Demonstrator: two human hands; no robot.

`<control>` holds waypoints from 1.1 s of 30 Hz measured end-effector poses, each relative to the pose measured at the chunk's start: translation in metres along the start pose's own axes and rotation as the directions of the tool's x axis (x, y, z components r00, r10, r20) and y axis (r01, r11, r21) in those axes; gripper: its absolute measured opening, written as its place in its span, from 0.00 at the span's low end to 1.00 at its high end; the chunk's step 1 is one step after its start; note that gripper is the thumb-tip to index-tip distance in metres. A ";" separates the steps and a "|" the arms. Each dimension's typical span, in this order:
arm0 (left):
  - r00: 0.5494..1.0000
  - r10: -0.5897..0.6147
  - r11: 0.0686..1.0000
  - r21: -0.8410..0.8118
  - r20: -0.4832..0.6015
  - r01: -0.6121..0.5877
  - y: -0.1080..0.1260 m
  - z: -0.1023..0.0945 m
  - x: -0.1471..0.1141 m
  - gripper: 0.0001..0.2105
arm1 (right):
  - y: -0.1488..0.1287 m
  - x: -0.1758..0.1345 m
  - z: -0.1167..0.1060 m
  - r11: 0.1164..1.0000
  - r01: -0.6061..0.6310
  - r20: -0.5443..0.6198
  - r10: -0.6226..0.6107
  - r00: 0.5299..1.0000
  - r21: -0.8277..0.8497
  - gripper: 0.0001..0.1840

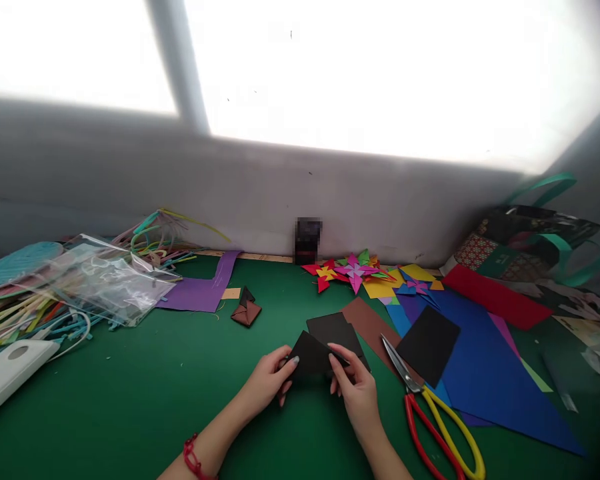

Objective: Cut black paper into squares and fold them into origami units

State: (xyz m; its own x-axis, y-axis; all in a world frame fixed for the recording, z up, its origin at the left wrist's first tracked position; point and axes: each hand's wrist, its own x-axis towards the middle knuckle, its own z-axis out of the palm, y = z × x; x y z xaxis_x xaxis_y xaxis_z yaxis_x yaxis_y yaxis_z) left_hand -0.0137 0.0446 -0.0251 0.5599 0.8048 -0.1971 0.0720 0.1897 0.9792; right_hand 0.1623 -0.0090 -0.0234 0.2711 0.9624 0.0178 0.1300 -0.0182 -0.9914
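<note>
A piece of black paper (pixel 307 353) is held up between my two hands, above the green tabletop. My left hand (pixel 273 377) pinches its left edge, thumb on top. On the right side, my right hand (pixel 353 380) grips the paper between thumb and fingers; a corner there looks folded or bent. Just behind lies another black sheet (pixel 330 323), partly covered by the held one. Scissors (pixel 415 387) with one red and one yellow handle lie open to the right of my right hand. A small folded brown and black paper piece (pixel 247 311) rests beyond my left hand.
Colourful folded paper stars (pixel 355 270) lie near the wall. Blue (pixel 500 367), brown and red (pixel 495 297) sheets spread to the right, with a black sheet (pixel 430 343) on top. At left are purple paper (pixel 195 293), a clear plastic bag (pixel 125 280), pipe cleaners and a white device (pixel 15 373).
</note>
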 end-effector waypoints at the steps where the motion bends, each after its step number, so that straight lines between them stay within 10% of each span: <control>1: 1.000 0.009 1.000 -0.022 -0.017 -0.009 0.001 0.000 0.000 0.15 | 0.001 0.000 0.002 1.000 0.011 0.005 -0.011 1.000 0.010 0.17; 17: 0.911 0.375 0.865 0.418 -0.172 -0.278 0.013 0.003 -0.007 0.14 | -0.004 0.002 0.006 0.994 0.103 0.063 -0.101 0.993 -0.040 0.14; 33: 0.969 0.197 0.978 0.105 -0.147 -0.183 0.004 -0.006 0.000 0.11 | -0.003 0.002 0.008 0.994 0.112 0.056 -0.111 0.992 -0.017 0.16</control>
State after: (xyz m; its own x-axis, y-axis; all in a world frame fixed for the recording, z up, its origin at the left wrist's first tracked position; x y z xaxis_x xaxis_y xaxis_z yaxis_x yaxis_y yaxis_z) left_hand -0.0188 0.0486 -0.0219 0.4356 0.9001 -0.0053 0.0552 -0.0208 0.9983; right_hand 0.1549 -0.0051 -0.0209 0.2013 0.9721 0.1206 0.1756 0.0853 -0.9808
